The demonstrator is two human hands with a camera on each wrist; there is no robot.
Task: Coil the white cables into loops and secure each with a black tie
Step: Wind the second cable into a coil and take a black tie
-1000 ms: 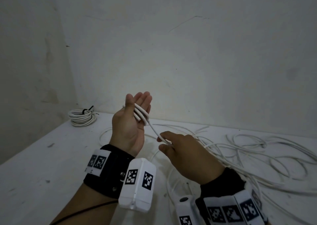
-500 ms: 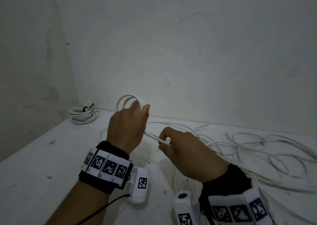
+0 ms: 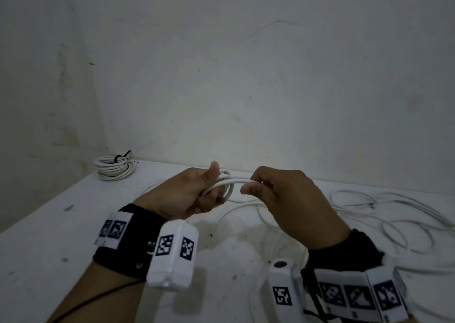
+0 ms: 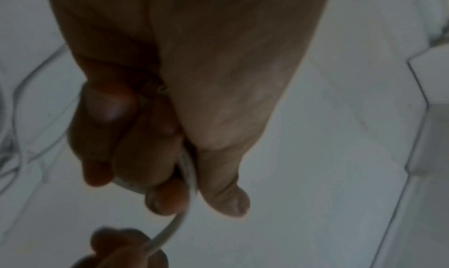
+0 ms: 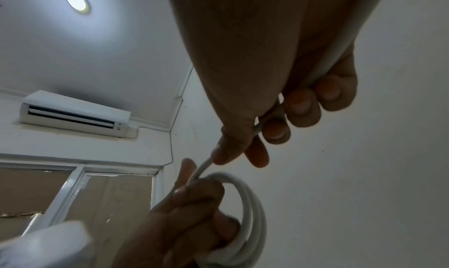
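The table (image 3: 49, 261) runs white and scuffed under both my wrists, against the wall (image 3: 246, 64). Loose cables (image 3: 384, 214) sprawl over its right half, strands crossing each other. At the far left corner sits a finished coil (image 3: 113, 168), closed with a black tie (image 3: 121, 157). Overhead, the right wrist view catches an air conditioner (image 5: 73, 114) on the wall and a round ceiling light (image 5: 76, 3).

My left hand (image 3: 187, 194) is raised above the table, fingers curled round a small coil (image 3: 227, 187) of several turns; thumb up alongside it. From the right wrist view the loops (image 5: 252, 210) bulge out past my knuckles. My right hand (image 3: 285, 199) is just beside the left, thumb and forefinger pinching the cable (image 5: 204, 166) where it leaves the coil; the remaining fingers are curled round the same strand. The left wrist view is blurred, so the turn count is probably three, not certain. The strand bridges the short gap between both hands.
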